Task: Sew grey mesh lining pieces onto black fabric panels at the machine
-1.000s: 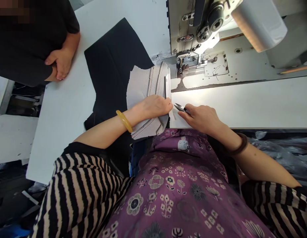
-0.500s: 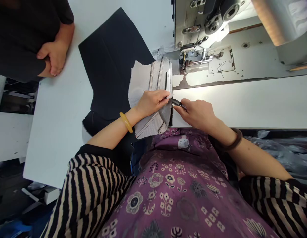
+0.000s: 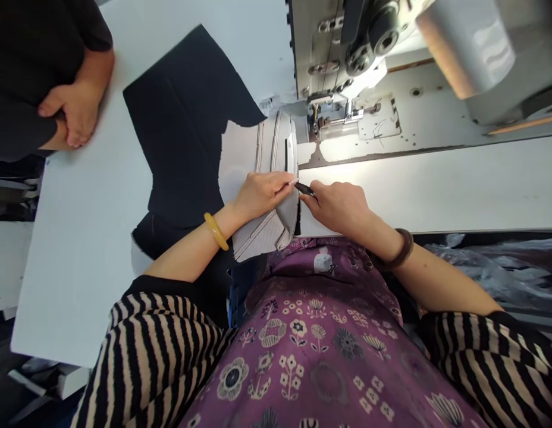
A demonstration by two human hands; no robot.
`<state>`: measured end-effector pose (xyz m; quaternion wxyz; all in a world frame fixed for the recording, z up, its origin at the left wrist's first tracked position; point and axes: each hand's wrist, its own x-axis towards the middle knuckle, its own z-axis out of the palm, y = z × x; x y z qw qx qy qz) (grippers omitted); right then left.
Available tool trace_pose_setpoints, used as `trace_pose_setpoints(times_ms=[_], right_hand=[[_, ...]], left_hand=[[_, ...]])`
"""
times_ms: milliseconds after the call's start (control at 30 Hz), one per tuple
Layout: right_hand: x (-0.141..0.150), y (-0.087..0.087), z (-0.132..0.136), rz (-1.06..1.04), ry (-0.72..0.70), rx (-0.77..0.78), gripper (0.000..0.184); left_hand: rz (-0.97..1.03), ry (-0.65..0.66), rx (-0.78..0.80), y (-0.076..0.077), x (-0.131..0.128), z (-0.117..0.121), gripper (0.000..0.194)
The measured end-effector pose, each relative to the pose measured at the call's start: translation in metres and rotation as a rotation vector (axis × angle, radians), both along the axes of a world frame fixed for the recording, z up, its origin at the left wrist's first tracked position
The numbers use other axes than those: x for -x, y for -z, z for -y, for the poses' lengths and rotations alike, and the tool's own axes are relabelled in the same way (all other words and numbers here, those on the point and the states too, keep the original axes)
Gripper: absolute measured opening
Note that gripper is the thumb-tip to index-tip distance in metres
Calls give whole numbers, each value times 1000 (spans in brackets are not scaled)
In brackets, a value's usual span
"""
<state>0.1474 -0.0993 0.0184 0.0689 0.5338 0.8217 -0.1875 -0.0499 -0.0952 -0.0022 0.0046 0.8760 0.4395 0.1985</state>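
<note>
Snips (image 3: pixel 305 189) partly hidden: right hand (image 3: pixel 341 205) closed round handles, tips hard to make out. Left hand (image 3: pixel 263 195), on pale cloth (image 3: pixel 238 157), pinches a blurred white scrap (image 3: pixel 293 181). Black cloth (image 3: pixel 182 125) and sewing machine (image 3: pixel 318 56) beyond; co-worker's body (image 3: pixel 17 77) cut off.

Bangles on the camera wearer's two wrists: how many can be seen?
2: one yellow round bangle around the left wrist, one dark brown round bangle around the right wrist. More may be hidden under the black-and-beige striped sleeves.
</note>
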Motion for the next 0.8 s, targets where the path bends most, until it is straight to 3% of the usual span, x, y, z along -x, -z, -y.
trace_pose_setpoints(times_ms=[267,800], right_hand=[[-1,4,0,16,-27,-26,44],[1,3,-5,1,33,-9,47]], left_hand=[[155,-177,120,1,-3,-1,44],[105,-44,29,-3,-4,-1,45]])
